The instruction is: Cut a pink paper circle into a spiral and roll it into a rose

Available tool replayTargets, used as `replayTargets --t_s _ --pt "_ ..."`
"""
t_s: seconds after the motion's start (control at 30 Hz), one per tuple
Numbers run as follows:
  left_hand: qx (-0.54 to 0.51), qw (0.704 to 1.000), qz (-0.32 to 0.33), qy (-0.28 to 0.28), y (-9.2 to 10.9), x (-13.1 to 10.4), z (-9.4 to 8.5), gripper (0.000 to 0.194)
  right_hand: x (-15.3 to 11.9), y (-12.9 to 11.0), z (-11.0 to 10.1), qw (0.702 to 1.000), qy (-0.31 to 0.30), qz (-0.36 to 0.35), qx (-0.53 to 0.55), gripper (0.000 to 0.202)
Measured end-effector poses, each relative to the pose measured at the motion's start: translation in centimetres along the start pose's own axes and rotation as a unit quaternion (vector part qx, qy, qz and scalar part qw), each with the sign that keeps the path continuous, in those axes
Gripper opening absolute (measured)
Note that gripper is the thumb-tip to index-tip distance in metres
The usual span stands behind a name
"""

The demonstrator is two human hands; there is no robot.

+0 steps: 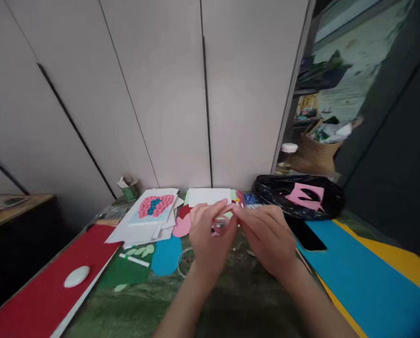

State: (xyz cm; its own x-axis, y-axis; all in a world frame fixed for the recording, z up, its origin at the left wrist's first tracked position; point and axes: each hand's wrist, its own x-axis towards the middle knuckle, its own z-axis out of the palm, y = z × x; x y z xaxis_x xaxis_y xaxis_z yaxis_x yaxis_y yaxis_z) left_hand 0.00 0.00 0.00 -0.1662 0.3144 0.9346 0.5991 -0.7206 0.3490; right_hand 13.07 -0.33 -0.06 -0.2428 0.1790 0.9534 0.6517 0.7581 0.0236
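green marbled table (pixel 238 305), pale cabinets (pixel 164 94) behind; both hands (pixel 209 234) (pixel 269 237) pinching pink paper strip (pixel 228 207).

The paper piece (pixel 228 208) you hold is pink. Your tabletop (pixel 118 312) is mottled dark green. Your picture (pixel 135 218) has bobbles (pixel 164 205) in 2 colours, pink and blue, on a pale blue ground. You have a red sheet (pixel 23 295), a green sheet (pixel 132 277) with pale green leaf shapes (pixel 149 248), plus a blue sheet (pixel 364 263) beside a yellow sheet (pixel 403 258). Your phone (pixel 310 238) is black, like the bag (pixel 334 202).
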Motion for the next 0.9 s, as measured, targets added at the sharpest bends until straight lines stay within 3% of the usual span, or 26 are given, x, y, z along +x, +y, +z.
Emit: replayTargets --t_s 0.1,0.2,0.4,0.67,0.9 --pt "-0.019 0.999 -0.047 -0.009 0.1 -0.1 -0.1 0.034 0.3 -0.1 0.0 1.0 0.002 0.003 0.004 0.047" --pt "-0.076 0.985 -0.152 -0.027 0.4 0.3 -0.5 0.035 0.7 -0.3 -0.3 0.999 0.003 0.016 0.052 0.05" --pt "-0.261 0.903 -0.335 -0.066 0.9 1.5 -1.1 0.04 0.8 -0.2 -1.1 0.989 0.041 0.072 0.125 0.051" --pt "-0.438 0.777 -0.437 -0.116 0.8 1.7 -0.9 0.047 0.9 0.1 -0.7 0.994 0.022 0.051 0.094 0.05" --pt "-0.449 0.748 -0.461 -0.164 0.7 1.6 -1.1 0.052 0.9 0.0 -0.6 0.996 -0.001 0.044 0.083 0.048"
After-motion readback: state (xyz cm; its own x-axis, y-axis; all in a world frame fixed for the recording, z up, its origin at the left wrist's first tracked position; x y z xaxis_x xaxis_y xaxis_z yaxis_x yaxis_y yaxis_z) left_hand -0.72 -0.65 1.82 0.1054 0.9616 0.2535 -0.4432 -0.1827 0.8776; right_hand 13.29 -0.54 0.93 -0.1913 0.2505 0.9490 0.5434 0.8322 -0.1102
